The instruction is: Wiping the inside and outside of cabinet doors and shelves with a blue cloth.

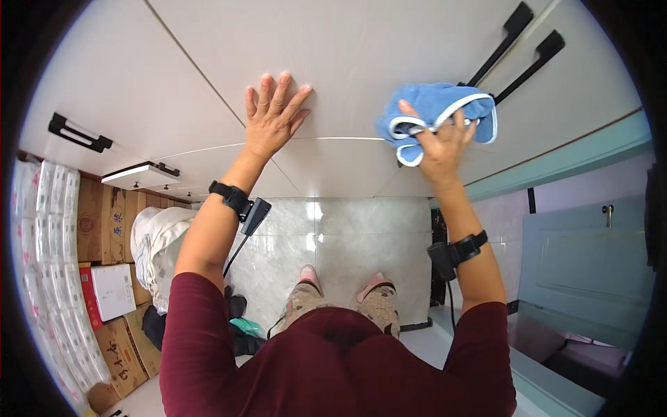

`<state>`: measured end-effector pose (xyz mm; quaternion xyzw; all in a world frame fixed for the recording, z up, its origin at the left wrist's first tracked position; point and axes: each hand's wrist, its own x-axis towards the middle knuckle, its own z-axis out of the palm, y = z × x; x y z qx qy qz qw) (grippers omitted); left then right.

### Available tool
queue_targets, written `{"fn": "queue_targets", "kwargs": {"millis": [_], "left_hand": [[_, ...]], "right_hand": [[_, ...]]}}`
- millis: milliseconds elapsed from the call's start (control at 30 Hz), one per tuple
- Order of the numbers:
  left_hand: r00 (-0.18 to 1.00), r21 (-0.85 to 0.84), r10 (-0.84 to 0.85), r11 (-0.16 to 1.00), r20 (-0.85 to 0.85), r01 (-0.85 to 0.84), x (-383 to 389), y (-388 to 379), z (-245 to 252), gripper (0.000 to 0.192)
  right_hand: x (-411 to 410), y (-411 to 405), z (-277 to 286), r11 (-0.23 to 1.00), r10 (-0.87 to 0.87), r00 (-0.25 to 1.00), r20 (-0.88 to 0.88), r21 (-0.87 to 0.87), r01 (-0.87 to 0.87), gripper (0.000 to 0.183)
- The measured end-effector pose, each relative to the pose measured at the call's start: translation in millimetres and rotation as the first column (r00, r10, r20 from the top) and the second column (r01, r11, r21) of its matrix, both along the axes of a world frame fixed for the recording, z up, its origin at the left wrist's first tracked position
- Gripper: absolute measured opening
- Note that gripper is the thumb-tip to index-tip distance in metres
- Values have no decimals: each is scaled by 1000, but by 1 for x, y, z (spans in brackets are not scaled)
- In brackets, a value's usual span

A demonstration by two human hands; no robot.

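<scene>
My left hand (272, 119) lies flat with spread fingers against a white cabinet door (338, 57), close to the seam on its left. In my right hand (443, 143) is a bunched blue towel (443, 99) with white edging, pressed on the right part of the same door. The towel reaches the lower end of a black bar handle (500, 47) and hides part of the door's edge. A second black handle (531, 65) runs beside it on the adjoining door. Both wrists carry black straps with small devices and cables.
To the left, cardboard boxes (125, 354), plastic-wrapped packs (57, 260) and a white cloth bundle (159, 240) are piled. A small white drawer (140, 176) juts out there. Grey tiled floor (338, 250) lies below. At right are a blue-green door frame (563, 156) and a door (589, 266).
</scene>
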<state>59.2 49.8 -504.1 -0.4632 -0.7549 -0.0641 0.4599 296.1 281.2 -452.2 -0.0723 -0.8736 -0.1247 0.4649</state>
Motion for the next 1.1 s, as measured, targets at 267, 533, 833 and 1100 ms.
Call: {"fn": "queue_targets", "kwargs": {"millis": [267, 533, 833, 1100], "left_hand": [[994, 28, -56, 998, 99, 54, 12, 1, -73, 68], [998, 160, -56, 985, -31, 60, 12, -13, -159, 62], [963, 379, -72, 909, -261, 171, 10, 3, -155, 57], [938, 403, -101, 884, -332, 238, 21, 1, -167, 56]], "right_hand": [[-44, -16, -91, 778, 426, 890, -161, -437, -451, 32], [-20, -45, -258, 995, 28, 1000, -5, 96, -27, 32], [19, -6, -537, 927, 241, 834, 496, 137, -349, 37], [42, -6, -540, 916, 354, 854, 381, 45, -399, 39]]}}
